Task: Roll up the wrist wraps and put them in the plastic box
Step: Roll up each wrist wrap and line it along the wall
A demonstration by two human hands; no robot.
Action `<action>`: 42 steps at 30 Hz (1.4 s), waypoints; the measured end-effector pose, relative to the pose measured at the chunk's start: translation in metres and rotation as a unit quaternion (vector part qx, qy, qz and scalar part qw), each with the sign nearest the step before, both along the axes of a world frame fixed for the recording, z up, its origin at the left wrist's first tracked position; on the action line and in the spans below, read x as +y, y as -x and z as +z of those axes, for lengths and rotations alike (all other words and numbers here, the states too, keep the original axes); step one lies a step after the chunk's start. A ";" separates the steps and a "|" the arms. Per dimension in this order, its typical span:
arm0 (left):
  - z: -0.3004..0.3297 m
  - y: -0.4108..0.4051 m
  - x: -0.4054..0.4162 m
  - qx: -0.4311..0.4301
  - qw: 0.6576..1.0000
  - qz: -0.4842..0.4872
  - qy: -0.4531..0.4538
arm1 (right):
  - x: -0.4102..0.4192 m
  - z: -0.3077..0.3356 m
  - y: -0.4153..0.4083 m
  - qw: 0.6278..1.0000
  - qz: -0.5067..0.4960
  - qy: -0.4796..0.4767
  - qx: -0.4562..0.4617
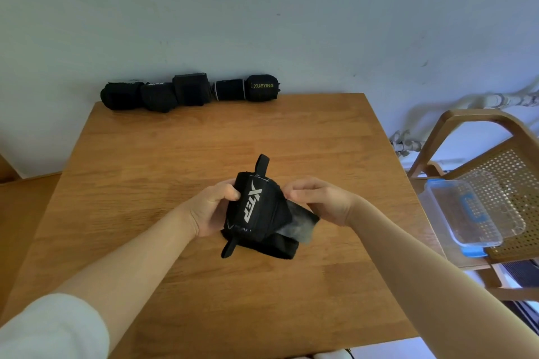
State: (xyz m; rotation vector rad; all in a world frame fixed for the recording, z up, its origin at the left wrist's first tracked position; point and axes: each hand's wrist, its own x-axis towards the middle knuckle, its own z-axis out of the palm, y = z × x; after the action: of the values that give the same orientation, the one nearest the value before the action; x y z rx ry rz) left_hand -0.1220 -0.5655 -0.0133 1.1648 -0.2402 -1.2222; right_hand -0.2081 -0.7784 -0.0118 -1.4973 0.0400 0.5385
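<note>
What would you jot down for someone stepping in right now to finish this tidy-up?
Left hand grips the black wrist wrap above the table; right hand pinches its loose end.
Five rolled wraps sit in a row at the table's far edge by the wall.
The plastic box sits on the chair to the right; no wraps visible inside.
Left: finish this roll, then box all the wraps.

Six wrist wraps point(256, 207), one plastic box point(466, 213)

Rolled wrist wraps point(189, 92) line the tabletop's point(175, 154) upper edge; the plastic box point(463, 213) sits on a chair point(507, 172) at right.
</note>
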 end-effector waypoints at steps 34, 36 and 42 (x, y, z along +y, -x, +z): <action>0.019 0.075 -0.099 -0.114 0.988 -0.003 -0.106 | -0.085 0.040 0.071 0.953 0.013 0.301 -0.034; 0.020 0.078 -0.100 -0.107 0.987 0.021 -0.118 | -0.085 0.044 0.067 0.951 0.007 0.305 -0.043; 0.013 0.082 -0.093 -0.101 0.989 0.008 -0.104 | -0.073 0.044 0.055 0.932 0.035 0.354 -0.077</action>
State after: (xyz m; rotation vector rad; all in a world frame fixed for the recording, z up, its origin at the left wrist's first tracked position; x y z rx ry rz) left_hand -0.2037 -0.6585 0.0001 1.4725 -0.2578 -1.1357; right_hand -0.2633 -0.8514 0.0322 -2.2513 0.0631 0.4827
